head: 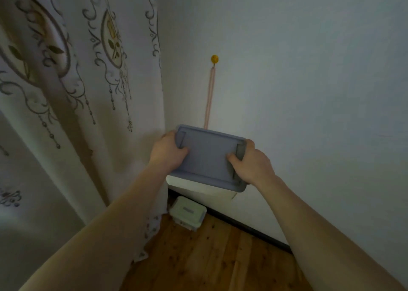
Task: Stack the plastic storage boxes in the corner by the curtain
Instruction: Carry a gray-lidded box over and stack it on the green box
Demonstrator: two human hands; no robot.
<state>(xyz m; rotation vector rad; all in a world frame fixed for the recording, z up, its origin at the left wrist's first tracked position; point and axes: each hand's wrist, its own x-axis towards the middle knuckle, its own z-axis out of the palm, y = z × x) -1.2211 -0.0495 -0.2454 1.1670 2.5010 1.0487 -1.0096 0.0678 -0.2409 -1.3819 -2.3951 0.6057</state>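
Left hand (pixel 169 150) and right hand (pixel 250 161) grip opposite short ends of a white plastic storage box with a grey-blue rectangular lid (pixel 208 156), thumbs on top.

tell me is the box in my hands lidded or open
Lidded. A grey lid covers the whole top of the box; left hand and right hand grip its ends.
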